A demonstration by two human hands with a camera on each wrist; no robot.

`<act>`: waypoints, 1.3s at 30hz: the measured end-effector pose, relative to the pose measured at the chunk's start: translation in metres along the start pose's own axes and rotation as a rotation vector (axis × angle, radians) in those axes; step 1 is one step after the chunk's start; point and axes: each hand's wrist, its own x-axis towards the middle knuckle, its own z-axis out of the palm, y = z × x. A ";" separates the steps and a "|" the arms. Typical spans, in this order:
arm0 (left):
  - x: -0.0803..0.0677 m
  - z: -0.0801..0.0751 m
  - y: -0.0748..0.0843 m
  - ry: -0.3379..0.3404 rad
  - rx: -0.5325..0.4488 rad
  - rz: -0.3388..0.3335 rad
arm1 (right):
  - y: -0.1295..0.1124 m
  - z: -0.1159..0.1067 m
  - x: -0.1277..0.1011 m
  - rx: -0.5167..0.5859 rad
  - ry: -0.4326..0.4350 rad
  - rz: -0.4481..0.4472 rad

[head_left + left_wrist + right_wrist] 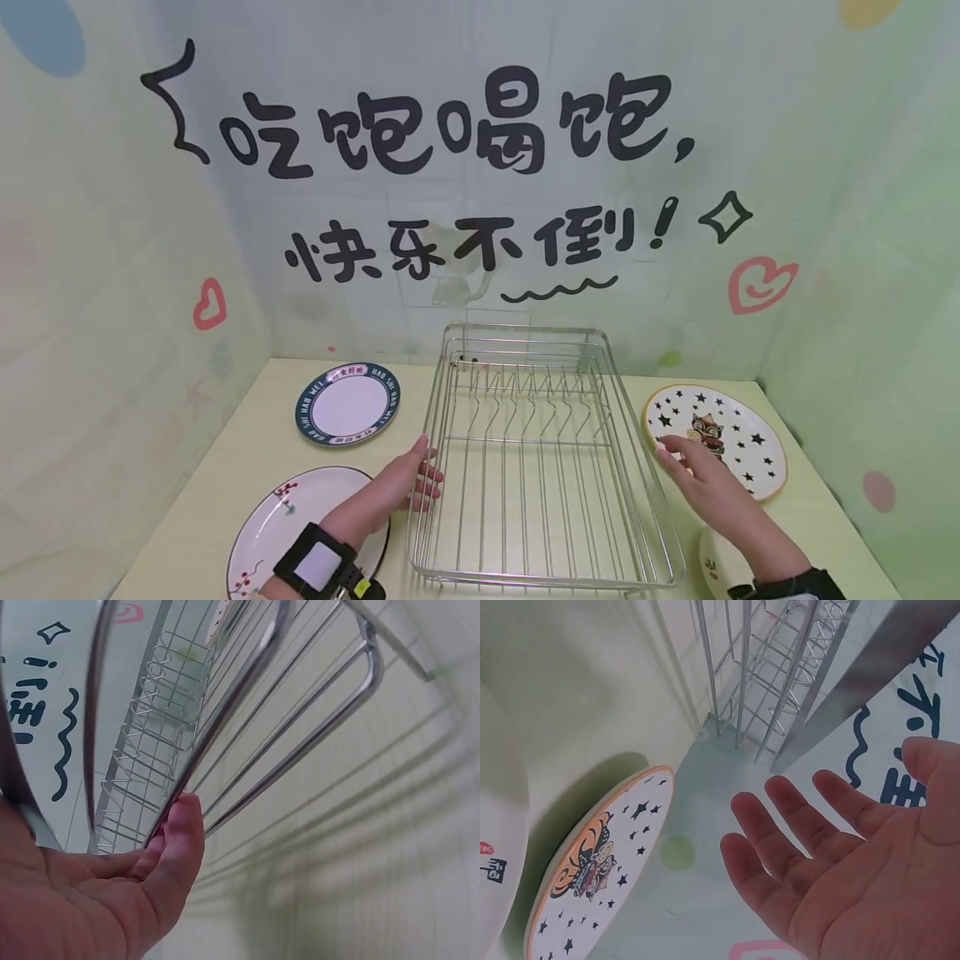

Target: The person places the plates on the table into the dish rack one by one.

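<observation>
A silver wire dish rack (pixel 525 441) stands in the middle of the table, with a row of bent wire dividers towards its back. My left hand (pixel 393 492) grips its left side; in the left wrist view the fingers (pixel 184 825) bend round a side wire. To the right of the rack, my right hand (pixel 712 492) holds nothing, and its fingers are spread and relaxed in the right wrist view. That hand overlaps an oval plate (pixel 757 458) with black stars and a cartoon animal, and covers part of it.
At the back left lies a round plate (pixel 348 406) with a dark blue lettered rim. A larger white plate (pixel 262 521) with red blossoms is partly under my left forearm. Another pale plate (pixel 714 558) shows at the front right. Printed cloth walls (pixel 480 42) enclose the table.
</observation>
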 end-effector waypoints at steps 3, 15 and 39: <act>0.000 0.001 -0.001 0.000 -0.021 -0.006 | 0.002 0.001 -0.002 -0.013 0.014 -0.006; 0.002 0.003 -0.007 0.005 -0.041 -0.002 | 0.016 0.001 -0.012 -0.004 0.004 0.024; 0.006 0.002 -0.006 0.036 -0.033 -0.022 | 0.076 -0.020 -0.047 -0.170 -0.026 0.162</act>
